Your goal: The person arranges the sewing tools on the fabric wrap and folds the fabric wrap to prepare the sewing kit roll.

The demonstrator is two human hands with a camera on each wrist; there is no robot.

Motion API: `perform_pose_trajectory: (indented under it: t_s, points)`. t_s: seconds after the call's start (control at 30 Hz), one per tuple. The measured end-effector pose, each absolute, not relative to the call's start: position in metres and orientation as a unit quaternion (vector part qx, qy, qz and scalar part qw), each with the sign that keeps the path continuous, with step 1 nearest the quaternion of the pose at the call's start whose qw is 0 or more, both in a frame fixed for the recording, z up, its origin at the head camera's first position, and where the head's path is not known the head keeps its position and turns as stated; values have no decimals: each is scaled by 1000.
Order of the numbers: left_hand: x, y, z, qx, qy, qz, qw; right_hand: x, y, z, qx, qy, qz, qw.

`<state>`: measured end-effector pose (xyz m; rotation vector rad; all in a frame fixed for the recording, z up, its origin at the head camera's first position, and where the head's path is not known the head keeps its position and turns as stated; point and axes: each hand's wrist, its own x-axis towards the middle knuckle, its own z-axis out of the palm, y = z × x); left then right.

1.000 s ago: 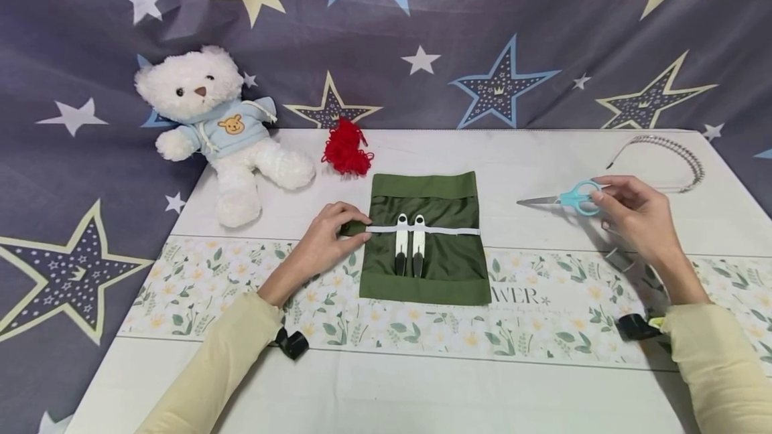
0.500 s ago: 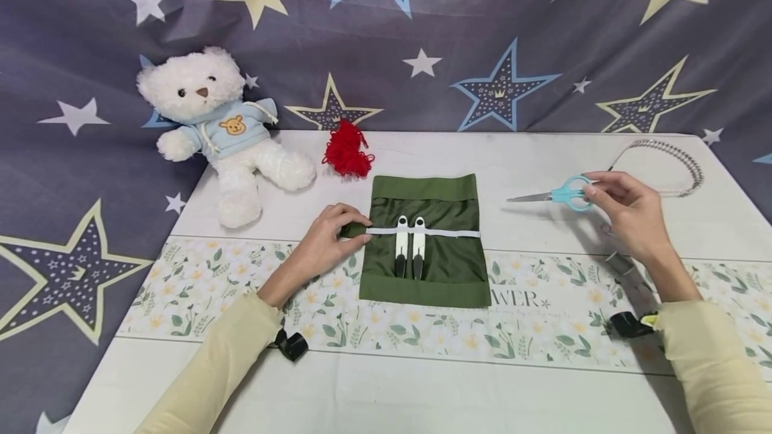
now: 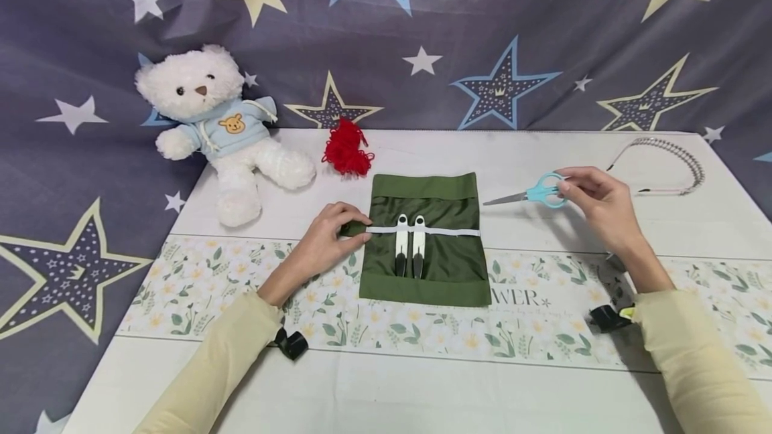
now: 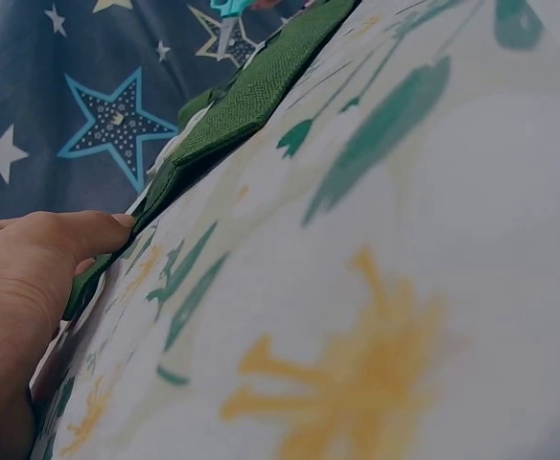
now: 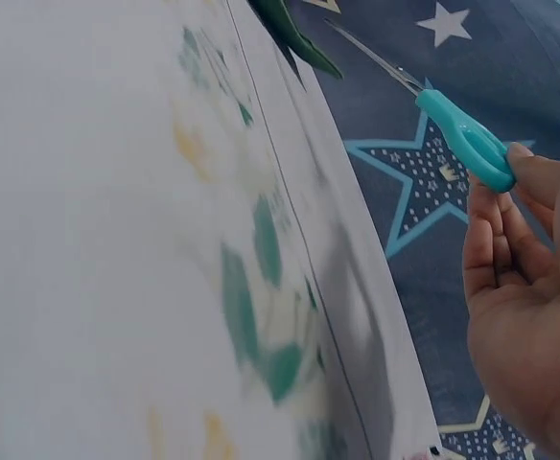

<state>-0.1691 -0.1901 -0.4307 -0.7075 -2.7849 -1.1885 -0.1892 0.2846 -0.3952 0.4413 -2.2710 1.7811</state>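
An olive-green fabric tool roll (image 3: 446,260) lies unfolded on the table, a white elastic band (image 3: 452,232) across it. Two slim white tools (image 3: 402,236) with dark lower ends are tucked under the band; their kind is unclear. At the roll's left edge, my left hand (image 3: 326,236) holds the fabric with thumb and fingers, around a small dark green tab. My right hand (image 3: 603,206) pinches the light blue handle loops of a pair of scissors (image 3: 539,191). Their closed blades point left, the tip near the roll's right edge. In the right wrist view, the scissors (image 5: 467,139) hang above the table.
A white teddy bear (image 3: 271,159) in a blue hoodie sits at the back left. Beside it lies a bundle of red yarn (image 3: 348,149). A beaded headband (image 3: 681,159) rests at the back right. A floral strip (image 3: 241,286) crosses the white table; a starry curtain (image 3: 386,52) hangs behind.
My right hand has moved left with the scissors, bringing the blade tip close to the tool roll's right edge. The left hand and the roll have stayed in place.
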Motion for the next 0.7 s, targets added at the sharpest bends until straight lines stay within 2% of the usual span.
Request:
perform_pose_trajectory:
  t_s: [0.7]
  points:
    - [-169, -190, -431, -229, -895, -383, 20, -210, 236, -398, 189, -741, 642, 51]
